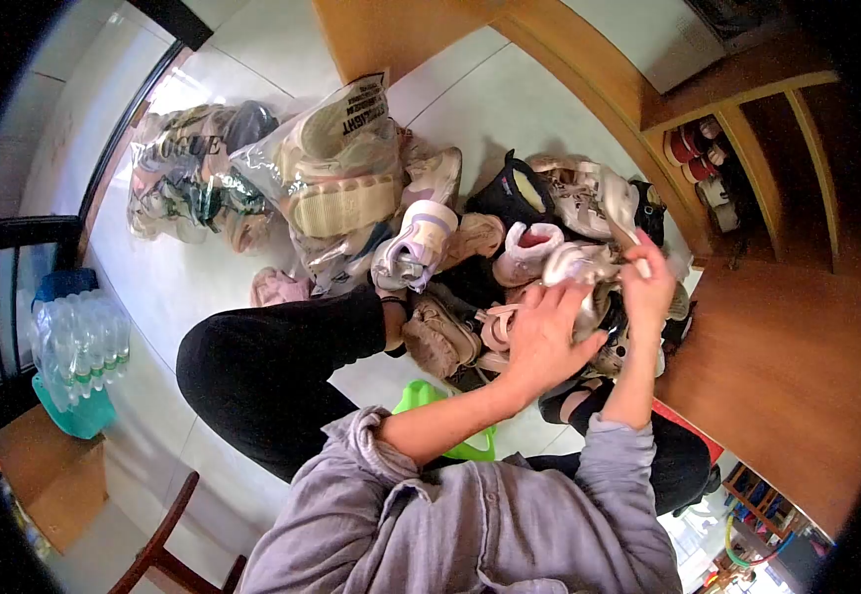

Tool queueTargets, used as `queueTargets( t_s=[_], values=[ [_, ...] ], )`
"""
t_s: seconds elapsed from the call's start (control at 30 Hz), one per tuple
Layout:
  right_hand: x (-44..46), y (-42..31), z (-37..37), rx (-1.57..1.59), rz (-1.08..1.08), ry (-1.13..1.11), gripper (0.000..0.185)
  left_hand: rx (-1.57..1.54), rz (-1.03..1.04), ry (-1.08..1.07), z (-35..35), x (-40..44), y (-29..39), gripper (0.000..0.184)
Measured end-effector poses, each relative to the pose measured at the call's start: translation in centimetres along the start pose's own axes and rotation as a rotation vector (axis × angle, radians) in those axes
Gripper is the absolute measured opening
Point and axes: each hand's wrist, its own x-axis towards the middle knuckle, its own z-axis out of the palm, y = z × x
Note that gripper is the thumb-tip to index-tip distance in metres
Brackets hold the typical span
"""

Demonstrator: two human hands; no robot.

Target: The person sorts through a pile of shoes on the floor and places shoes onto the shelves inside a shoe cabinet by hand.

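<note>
Many shoes lie in a pile on the floor between my legs and the wooden cabinet. My left hand [549, 342] rests with its fingers spread over a shiny pale shoe [581, 265]. To its right, my right hand [648, 282] is raised with fingers pinched on something I cannot make out, close to a silvery shoe [584, 203]. Around the hands are a pink-lined boot [527, 253], a black boot [516, 190], a white and lilac sneaker [419, 243] and a beige fluffy shoe [438, 337].
Clear bags of shoes [336, 188] stand at the upper left. A wooden cabinet [777, 366] with shelves is on the right. Bottles [79, 342] in plastic wrap, a cardboard box [49, 480] and a wooden chair [161, 540] are left. A green plastic stool [421, 396] is beneath me.
</note>
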Motion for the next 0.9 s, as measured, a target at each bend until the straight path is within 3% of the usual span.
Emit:
queueTargets(
  t_s=[0.03, 0.1, 0.17, 0.23, 0.27, 0.3, 0.37, 0.4, 0.43, 0.53, 0.63, 0.73, 0.77, 0.9],
  values=[
    [0.2, 0.5, -0.5, 0.094, 0.097, 0.019, 0.013, -0.216, -0.157, 0.026, -0.2, 0.0, 0.2, 0.043],
    [0.8, 3.1, -0.6, -0.037, 0.024, 0.078, 0.012, -0.674, -0.484, 0.227, 2.1, 0.0, -3.3, 0.036],
    [0.9, 1.3, -0.2, -0.225, 0.043, 0.018, 0.011, -0.662, -0.607, 0.501, 1.4, 0.6, -6.0, 0.030],
    [1.6, -0.7, 0.0, -0.475, 0.086, -0.095, 0.017, -0.518, -0.940, 0.528, 3.1, -0.7, -14.0, 0.030],
    [1.9, -1.5, 1.1, -0.694, 0.051, -0.120, 0.019, -0.569, -1.128, 0.427, 2.9, -0.7, -16.6, 0.037],
    [2.4, -2.1, 2.0, -0.913, 0.014, -0.145, 0.021, -0.560, -1.123, 0.428, 5.3, -1.5, -21.1, 0.046],
    [3.3, -3.8, 3.4, -1.153, -0.303, -0.219, 0.033, -0.535, -1.144, 0.460, 9.1, -2.6, -27.9, 0.059],
    [4.3, -3.0, 4.9, -1.056, -0.476, -0.167, 0.034, -0.517, -1.170, 0.487, 10.2, -2.9, -29.4, 0.063],
    [4.6, -5.1, 6.4, -1.109, -0.473, -0.298, 0.038, -0.540, -1.199, 0.481, 10.3, -2.5, -29.8, 0.061],
    [5.6, -4.3, 11.9, -0.965, -0.597, -0.378, 0.043, -0.655, -1.285, 0.429, 9.0, -0.4, -29.0, 0.057],
    [6.5, -6.5, 13.8, -0.976, -0.507, -0.373, 0.044, -0.691, -1.315, 0.425, 9.1, 0.7, -28.8, 0.053],
    [10.7, -8.1, 13.0, -0.896, -0.085, -0.700, 0.043, -0.651, -1.312, 0.445, 9.8, -0.3, -28.7, 0.049],
    [12.0, -7.2, 12.5, -0.816, 0.013, -0.719, 0.042, -0.639, -1.314, 0.436, 9.5, -0.7, -28.5, 0.047],
    [13.9, -1.8, 9.5, -0.788, 0.041, -0.308, 0.039, -0.572, -1.310, 0.334, 6.8, -2.2, -27.2, 0.042]
  ],
)
